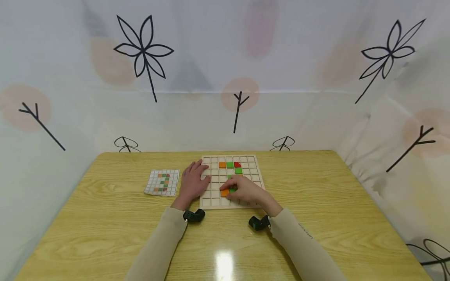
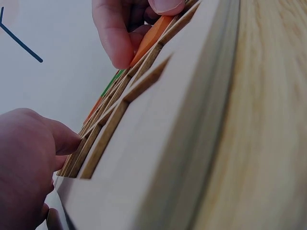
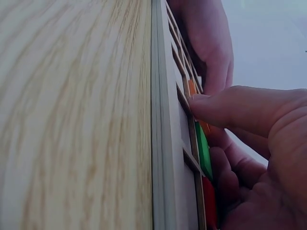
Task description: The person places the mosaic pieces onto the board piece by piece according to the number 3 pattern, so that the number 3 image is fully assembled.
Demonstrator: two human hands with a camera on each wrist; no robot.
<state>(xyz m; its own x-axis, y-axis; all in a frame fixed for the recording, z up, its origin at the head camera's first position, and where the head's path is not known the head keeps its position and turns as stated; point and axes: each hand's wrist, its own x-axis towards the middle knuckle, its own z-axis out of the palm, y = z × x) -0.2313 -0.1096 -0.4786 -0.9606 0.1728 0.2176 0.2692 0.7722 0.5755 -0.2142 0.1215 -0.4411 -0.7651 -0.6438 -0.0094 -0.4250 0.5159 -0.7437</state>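
My right hand [image 1: 247, 190] pinches an orange square tile [image 1: 224, 193] between thumb and fingers, at a low cell of the wooden grid board [image 1: 207, 202]. In the left wrist view this orange tile [image 2: 152, 38] lies slightly tilted over the grid ridges. A green tile [image 3: 203, 152] and a red tile [image 3: 209, 203] sit beside it in the right wrist view, partly hidden by my right hand. My left hand [image 1: 193, 181] rests on the board's left edge, thumb over the grid and fingers spread.
In the board's upper rows lie an orange tile [image 1: 222, 165], green tiles [image 1: 238, 171] and a red rounded tile [image 1: 237, 164]. A paper card [image 1: 152, 182] printed with a coloured grid pattern lies left of my left hand. The wooden table [image 1: 316, 234] meets a patterned cloth behind.
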